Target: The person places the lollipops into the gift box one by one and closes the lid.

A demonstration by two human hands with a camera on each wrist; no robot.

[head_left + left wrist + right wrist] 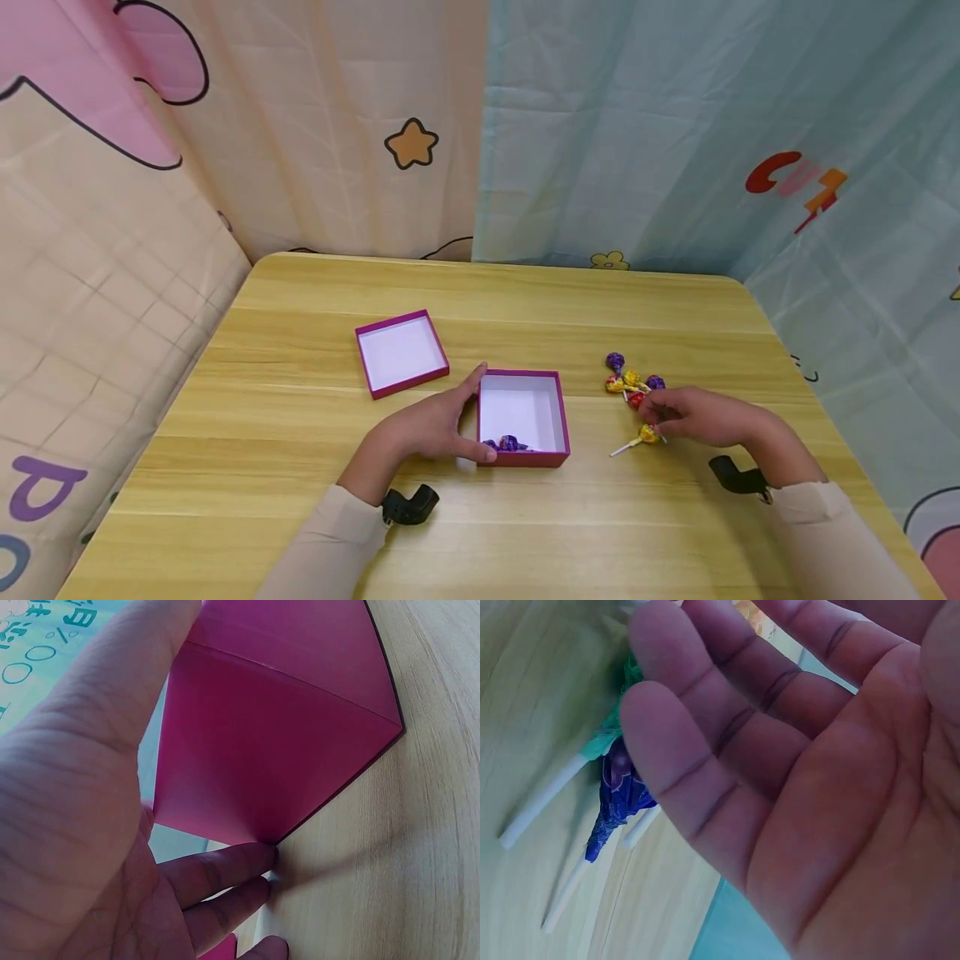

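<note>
My left hand (431,425) spans the left side of a magenta box (564,417), thumb at its front corner and fingers at its back corner. In the left wrist view, fingertips touch the box (277,742) near the table. Purple-wrapped lollipops (508,443) lie inside along the front wall. My right hand (701,415) is over the loose lollipops, fingers bent near a red one (636,400) and a yellow one (648,434). In the right wrist view, blue (619,799) and green (604,735) wrappers show beside the fingers; whether these pinch a lollipop is hidden.
A magenta-edged lid (401,352) lies inside up, behind and left of the box. More lollipops, purple (615,362) and yellow (615,384), lie just beyond my right hand. Printed curtains (600,125) hang behind the wooden table (525,533).
</note>
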